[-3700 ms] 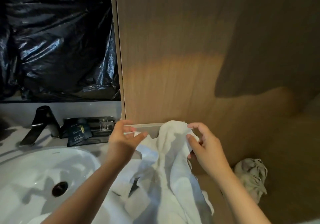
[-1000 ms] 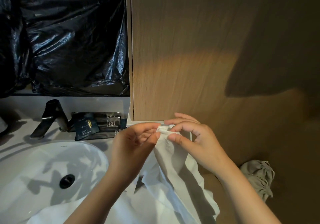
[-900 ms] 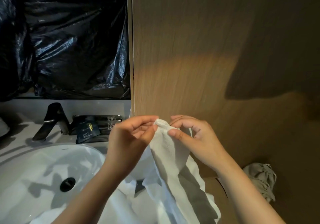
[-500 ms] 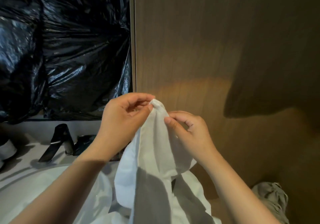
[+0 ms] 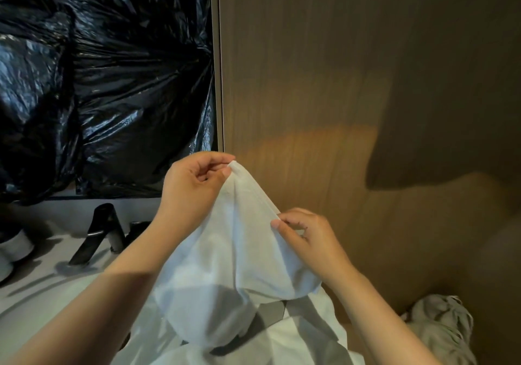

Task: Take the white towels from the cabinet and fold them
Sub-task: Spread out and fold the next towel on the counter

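Both hands are closed on one white towel (image 5: 236, 266). Seen from the head view, the left hand (image 5: 194, 180) is the higher one and pinches the towel's top corner between thumb and forefinger, right in front of the wooden panel (image 5: 310, 83). The right hand (image 5: 307, 238) sits lower and to the right, pinching the sloping edge of the same towel with curled fingers. The towel hangs stretched between the two grips and bags down, its lower part lying in loose white folds at the bottom of the view. Crinkled black plastic (image 5: 98, 83) fills the space to the left of the panel. Below it a dark faucet (image 5: 98, 232) stands on the pale counter (image 5: 42, 285). A crumpled grey cloth (image 5: 442, 328) lies low on the right, apart from the towel.
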A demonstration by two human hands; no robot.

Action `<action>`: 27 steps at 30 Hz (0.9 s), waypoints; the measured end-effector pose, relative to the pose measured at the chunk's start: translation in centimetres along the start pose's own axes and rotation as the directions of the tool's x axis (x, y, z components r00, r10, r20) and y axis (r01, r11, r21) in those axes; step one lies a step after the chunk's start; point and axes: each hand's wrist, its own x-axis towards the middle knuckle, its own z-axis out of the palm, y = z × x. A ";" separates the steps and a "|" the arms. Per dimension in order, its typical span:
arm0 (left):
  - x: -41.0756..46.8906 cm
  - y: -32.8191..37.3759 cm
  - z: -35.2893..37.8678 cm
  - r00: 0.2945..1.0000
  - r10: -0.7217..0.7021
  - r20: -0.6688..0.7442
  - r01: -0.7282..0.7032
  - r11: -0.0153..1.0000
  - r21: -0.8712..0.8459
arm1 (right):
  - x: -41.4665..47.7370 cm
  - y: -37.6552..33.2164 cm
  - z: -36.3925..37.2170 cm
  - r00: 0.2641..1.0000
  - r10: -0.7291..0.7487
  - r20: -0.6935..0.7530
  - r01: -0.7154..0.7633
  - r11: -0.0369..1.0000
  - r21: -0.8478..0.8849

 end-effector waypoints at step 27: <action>2.8 -5.6 1.6 0.995 0.007 -0.101 0.003 0.995 0.104 | -7.8 5.0 1.4 0.981 0.118 0.155 -0.113 0.993 -0.043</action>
